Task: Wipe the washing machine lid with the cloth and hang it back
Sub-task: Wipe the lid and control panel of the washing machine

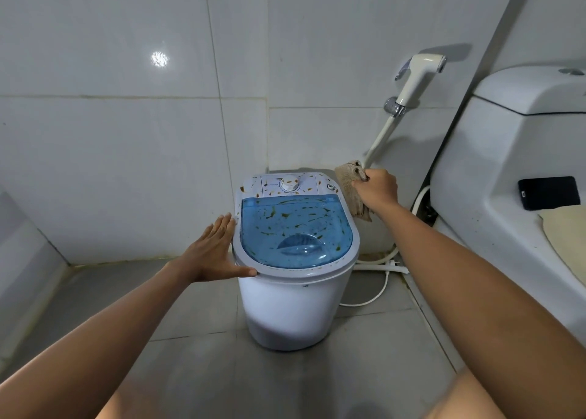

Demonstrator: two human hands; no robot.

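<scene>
A small white washing machine point(295, 310) stands on the floor in the corner. Its blue see-through lid point(295, 228) is speckled with brown dirt, as is the white control panel with the dial point(289, 184) behind it. My left hand point(212, 253) lies flat and open against the machine's left rim. My right hand point(379, 190) grips a beige cloth point(350, 183) that hangs over the bidet sprayer's hose point(379, 141), just right of the machine's back corner.
A white bidet sprayer point(418, 76) sits in its wall holder above the cloth. A toilet point(513, 171) with a black phone point(550, 192) and a beige mat on it fills the right side. White hoses point(380, 266) trail on the grey tiled floor behind the machine.
</scene>
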